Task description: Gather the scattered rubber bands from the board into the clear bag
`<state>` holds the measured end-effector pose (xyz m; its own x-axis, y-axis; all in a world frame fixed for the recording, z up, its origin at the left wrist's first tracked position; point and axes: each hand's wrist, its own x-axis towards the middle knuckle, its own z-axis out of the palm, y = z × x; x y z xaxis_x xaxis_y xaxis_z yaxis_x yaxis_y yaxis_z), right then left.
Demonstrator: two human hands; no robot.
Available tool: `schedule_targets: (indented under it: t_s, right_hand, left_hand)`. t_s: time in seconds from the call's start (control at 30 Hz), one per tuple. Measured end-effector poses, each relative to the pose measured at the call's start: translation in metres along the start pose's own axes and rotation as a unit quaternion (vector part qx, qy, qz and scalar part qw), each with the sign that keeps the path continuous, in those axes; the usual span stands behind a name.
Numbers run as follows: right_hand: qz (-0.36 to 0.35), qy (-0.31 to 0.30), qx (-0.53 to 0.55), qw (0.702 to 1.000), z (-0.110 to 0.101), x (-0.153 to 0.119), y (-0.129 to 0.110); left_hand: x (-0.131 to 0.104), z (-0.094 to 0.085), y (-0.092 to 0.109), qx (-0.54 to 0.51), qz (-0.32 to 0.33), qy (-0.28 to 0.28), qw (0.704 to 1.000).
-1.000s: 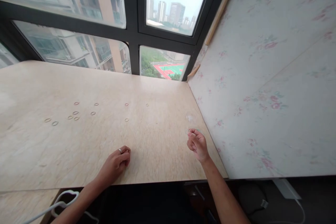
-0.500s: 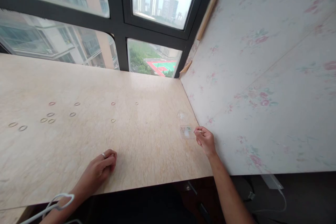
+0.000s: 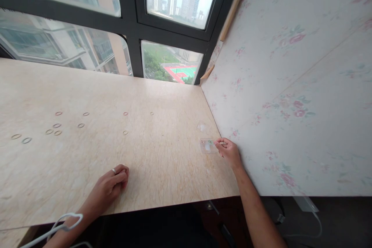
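My right hand (image 3: 228, 150) is at the right edge of a small clear plastic box (image 3: 207, 148) on the marble-look counter. Its thumb and fingers are pinched together; anything between them is too small to make out. Inside the box lie small reddish and green items and something whitish. A clear piece, perhaps the box's lid (image 3: 201, 127), lies just behind it. My left hand (image 3: 112, 182) rests on the counter near the front edge, curled into a loose fist with a ring on one finger. I see nothing in it, though the palm is hidden.
Several thin coloured rings lie spread over the counter (image 3: 162, 174), among them a red ring (image 3: 126, 113) and a dark ring (image 3: 27, 140). A flowered wall panel (image 3: 290, 85) bounds the right side; a dark window frame (image 3: 132, 27) stands behind. A white cable (image 3: 55, 228) crosses my left wrist.
The whole view has shifted slightly. My right hand remains pinched at the box, its fingertips slightly further left over the box's edge. My left hand stays still.
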<state>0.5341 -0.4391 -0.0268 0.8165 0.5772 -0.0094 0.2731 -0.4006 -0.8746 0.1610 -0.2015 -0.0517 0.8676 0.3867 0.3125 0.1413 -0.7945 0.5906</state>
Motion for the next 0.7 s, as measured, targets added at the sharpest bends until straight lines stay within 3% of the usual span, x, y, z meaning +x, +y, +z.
schedule_targets:
  t_s: [0.47, 0.7]
  right_hand:
    - [-0.016, 0.026, -0.094, 0.995, 0.0042, 0.0041, -0.0043]
    - [-0.056, 0.063, -0.099, 0.992, 0.0004, -0.0035, -0.0013]
  left_hand:
    - [0.0011, 0.0007, 0.0005, 0.009, -0.005, 0.0, 1.0]
    - [0.0018, 0.0015, 0.001, 0.011, -0.011, 0.001, 1.0]
